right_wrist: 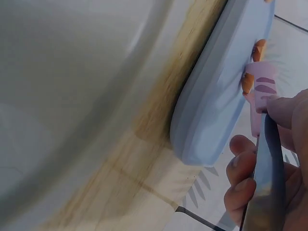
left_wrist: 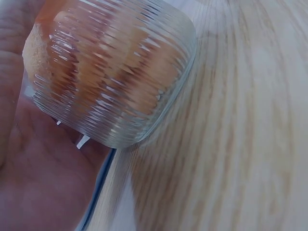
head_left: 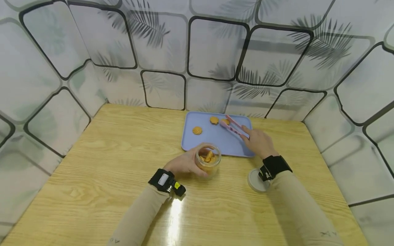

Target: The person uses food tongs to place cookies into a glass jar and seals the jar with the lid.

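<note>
A ribbed glass jar [head_left: 210, 171] holds several golden cookies [left_wrist: 144, 77]; its top is uncovered. My left hand [head_left: 184, 164] grips the jar from its left side, thumb in front, fingers behind. In my right hand [head_left: 261, 143] is a pair of pink tongs [head_left: 236, 123], held by its metal handles [right_wrist: 270, 168]. The tongs' tips lie on either side of a cookie [head_left: 225, 121] on the blue tray [head_left: 234, 148]; whether they touch it I cannot tell. Two more swirled cookies, one at the back [head_left: 214, 120] and one at the left [head_left: 197, 130], lie on the tray.
A round whitish lid [head_left: 255, 182] lies on the wooden table [head_left: 117, 164], partly below my right wrist. The tray stands at the table's back edge, close to a patterned wall [head_left: 166, 89]. Similar walls rise at both sides.
</note>
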The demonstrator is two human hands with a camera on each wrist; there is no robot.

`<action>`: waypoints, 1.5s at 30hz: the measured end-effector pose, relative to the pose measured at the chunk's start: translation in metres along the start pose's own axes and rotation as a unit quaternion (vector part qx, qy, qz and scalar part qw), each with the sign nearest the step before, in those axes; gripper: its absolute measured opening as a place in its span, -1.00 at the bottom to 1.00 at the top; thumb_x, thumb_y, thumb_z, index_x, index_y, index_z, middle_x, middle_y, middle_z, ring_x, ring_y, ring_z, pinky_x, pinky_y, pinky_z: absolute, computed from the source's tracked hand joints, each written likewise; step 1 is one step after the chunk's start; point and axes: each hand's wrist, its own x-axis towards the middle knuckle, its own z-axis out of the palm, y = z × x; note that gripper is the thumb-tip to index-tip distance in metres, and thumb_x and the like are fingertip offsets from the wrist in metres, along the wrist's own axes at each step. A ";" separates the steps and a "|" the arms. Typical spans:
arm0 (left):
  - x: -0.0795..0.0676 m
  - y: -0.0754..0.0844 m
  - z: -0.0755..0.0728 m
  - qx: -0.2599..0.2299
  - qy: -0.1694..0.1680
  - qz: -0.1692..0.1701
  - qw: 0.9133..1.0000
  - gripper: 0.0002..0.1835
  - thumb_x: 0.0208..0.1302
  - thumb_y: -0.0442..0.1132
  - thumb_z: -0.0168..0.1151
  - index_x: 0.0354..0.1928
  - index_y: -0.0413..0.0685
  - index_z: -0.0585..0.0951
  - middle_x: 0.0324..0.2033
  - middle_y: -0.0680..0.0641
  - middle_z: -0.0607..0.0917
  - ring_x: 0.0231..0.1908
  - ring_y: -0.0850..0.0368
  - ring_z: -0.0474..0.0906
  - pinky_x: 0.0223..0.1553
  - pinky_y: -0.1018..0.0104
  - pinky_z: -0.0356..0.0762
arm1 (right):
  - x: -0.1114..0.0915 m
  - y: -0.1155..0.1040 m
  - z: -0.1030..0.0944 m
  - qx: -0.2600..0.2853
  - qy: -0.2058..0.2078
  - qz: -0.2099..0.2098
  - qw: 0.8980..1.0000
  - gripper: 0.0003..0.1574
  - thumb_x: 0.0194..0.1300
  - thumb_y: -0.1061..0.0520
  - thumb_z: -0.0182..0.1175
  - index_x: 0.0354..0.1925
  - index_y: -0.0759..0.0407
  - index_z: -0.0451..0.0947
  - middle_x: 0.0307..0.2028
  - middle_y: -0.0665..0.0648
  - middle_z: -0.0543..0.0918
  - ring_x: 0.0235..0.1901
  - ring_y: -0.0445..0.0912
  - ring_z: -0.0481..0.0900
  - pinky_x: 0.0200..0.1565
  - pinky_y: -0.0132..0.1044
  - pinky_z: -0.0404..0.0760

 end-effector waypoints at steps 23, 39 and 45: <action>-0.005 0.000 0.002 -0.008 -0.002 -0.004 1.000 0.05 -0.06 -0.51 0.57 0.48 0.16 0.28 0.32 -0.12 0.48 0.30 0.05 0.40 0.38 0.14 0.36 | -0.029 0.003 0.007 0.045 0.046 -0.054 0.996 -0.54 0.52 0.12 0.14 0.24 0.36 0.57 -0.70 0.04 0.27 -0.69 -0.12 0.16 -0.56 -0.28 0.10; -0.004 0.001 0.000 -0.006 0.008 -0.014 1.000 0.03 -0.05 -0.50 0.57 0.46 0.18 0.30 0.29 -0.13 0.50 0.29 0.06 0.41 0.37 0.14 0.37 | -0.077 -0.016 -0.009 0.179 -0.001 -0.060 0.982 -0.51 0.55 0.11 0.13 0.33 0.30 0.50 -0.73 -0.14 0.17 -0.74 -0.34 0.01 -0.64 -0.44 0.10; -0.003 0.001 0.001 0.007 0.008 -0.014 1.000 0.02 -0.04 -0.47 0.58 0.47 0.20 0.30 0.30 -0.09 0.49 0.32 0.05 0.38 0.39 0.12 0.35 | -0.092 -0.021 -0.020 0.216 0.029 -0.084 0.972 -0.54 0.54 0.17 0.13 0.31 0.29 0.52 -0.68 -0.15 0.35 -0.73 -0.37 0.10 -0.63 -0.44 0.18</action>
